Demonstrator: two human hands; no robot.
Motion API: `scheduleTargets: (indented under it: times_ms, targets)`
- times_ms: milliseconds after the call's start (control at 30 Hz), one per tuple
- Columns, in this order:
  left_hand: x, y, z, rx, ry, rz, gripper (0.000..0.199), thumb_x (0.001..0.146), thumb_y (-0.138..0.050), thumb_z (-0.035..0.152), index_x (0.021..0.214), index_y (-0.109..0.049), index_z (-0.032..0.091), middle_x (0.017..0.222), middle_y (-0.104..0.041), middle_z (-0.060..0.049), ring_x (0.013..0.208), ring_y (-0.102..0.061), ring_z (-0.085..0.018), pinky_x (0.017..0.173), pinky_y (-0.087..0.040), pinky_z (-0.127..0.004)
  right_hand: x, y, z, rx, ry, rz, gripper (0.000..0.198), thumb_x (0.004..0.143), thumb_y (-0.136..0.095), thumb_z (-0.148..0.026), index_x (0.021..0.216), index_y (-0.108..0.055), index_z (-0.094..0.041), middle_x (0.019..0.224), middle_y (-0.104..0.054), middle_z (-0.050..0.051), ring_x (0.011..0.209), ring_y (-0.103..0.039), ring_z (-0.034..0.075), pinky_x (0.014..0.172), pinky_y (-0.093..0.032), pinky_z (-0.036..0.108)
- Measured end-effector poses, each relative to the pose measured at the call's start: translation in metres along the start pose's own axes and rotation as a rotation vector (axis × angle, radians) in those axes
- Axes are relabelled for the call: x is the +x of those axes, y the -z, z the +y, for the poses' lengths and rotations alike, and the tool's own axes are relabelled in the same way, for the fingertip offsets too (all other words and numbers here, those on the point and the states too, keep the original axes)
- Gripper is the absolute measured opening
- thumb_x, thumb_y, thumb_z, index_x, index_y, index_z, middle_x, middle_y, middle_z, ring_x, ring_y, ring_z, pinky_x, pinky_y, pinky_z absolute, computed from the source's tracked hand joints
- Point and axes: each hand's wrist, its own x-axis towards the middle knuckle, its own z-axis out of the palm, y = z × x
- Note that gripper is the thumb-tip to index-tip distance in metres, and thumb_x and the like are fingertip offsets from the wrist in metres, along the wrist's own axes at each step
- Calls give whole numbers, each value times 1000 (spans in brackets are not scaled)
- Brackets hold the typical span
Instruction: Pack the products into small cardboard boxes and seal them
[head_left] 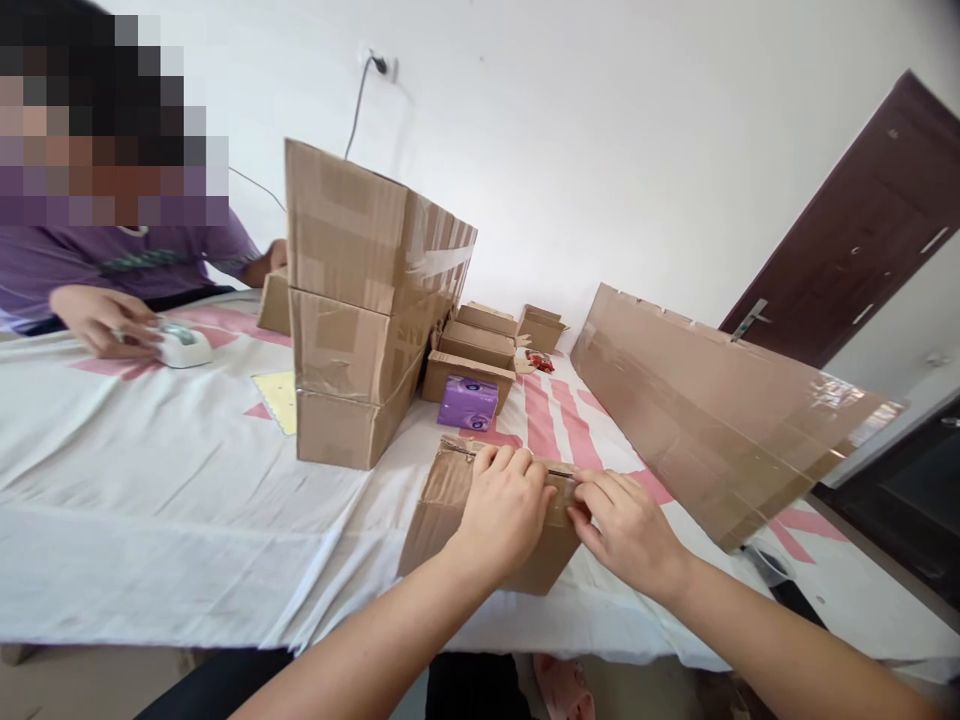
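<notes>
A small brown cardboard box [435,520] stands near the front edge of the cloth-covered table, with a dark seam along its top edge. My left hand [504,510] is closed over that top edge, fingers curled along the seam. At the box's right upper corner, my right hand [626,525] has its thumb and fingers pinched on the edge. Whether a strip of tape lies under those fingers I cannot make out. Just behind the box is a purple tissue pack [466,403].
Taped cardboard boxes [341,345] form a tall stack left of centre. Behind are open boxes [480,345]. A large cardboard panel [697,400] leans at right. On the left, a person's hand [105,322] touches a white tape dispenser [186,347]. The tablecloth [187,560] is wrinkled.
</notes>
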Motion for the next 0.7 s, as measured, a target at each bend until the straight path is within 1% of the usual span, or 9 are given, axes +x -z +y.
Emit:
scheduleTargets:
  times_ms: [67, 167, 300, 433, 533, 600, 700]
  targets:
    - [0, 0, 0, 4, 3, -2, 12, 90, -56, 22, 83, -63, 16, 86, -65, -7, 87, -57, -25, 85, -36, -43, 1, -3, -1, -35, 14, 27, 12, 87, -50, -10, 84, -58, -19, 93, -69, 8, 79, -61, 21, 73, -49, 37]
    - [0, 1, 0, 2, 7, -25, 12, 90, -55, 23, 83, -63, 16, 87, -66, -7, 86, -57, -25, 85, -36, -43, 3, -5, -4, -31, -13, 53, 15, 86, -49, -8, 82, -58, -19, 92, -69, 9, 80, -61, 22, 73, -49, 37]
    - [-1, 2, 0, -11, -2, -24, 13, 90, -54, 22, 81, -62, 17, 87, -65, -8, 86, -58, -25, 85, -36, -44, 4, -1, -12, -1, -70, 38, 10, 85, -52, -11, 83, -58, -19, 102, -67, 11, 92, -61, 26, 80, -49, 41]
    - [-1, 2, 0, -5, -1, -13, 12, 90, -55, 21, 82, -63, 16, 87, -66, -8, 86, -58, -25, 85, -36, -44, 6, -4, -14, -61, -13, 47, 14, 87, -49, -8, 84, -58, -19, 97, -67, 10, 89, -59, 25, 77, -48, 40]
    - [-1, 1, -1, -2, 0, -30, 11, 89, -56, 22, 84, -64, 16, 87, -66, -8, 87, -58, -25, 86, -35, -44, 10, -6, -8, -72, 16, 49, 17, 87, -47, -5, 82, -57, -19, 92, -66, 10, 85, -58, 24, 74, -48, 38]
    - [-1, 1, -1, -5, 4, -48, 12, 90, -57, 23, 85, -64, 16, 88, -66, -8, 87, -58, -25, 87, -35, -44, 13, -2, -1, -38, -23, 78, 17, 87, -45, -6, 80, -54, -19, 88, -65, 9, 80, -58, 23, 71, -48, 37]
    - [-1, 1, -1, -14, 11, -58, 12, 90, -57, 23, 85, -64, 15, 88, -66, -8, 88, -58, -25, 87, -35, -44, 14, 7, 5, 86, -135, 126, 15, 89, -45, -11, 81, -53, -21, 85, -63, 7, 78, -58, 21, 70, -48, 35]
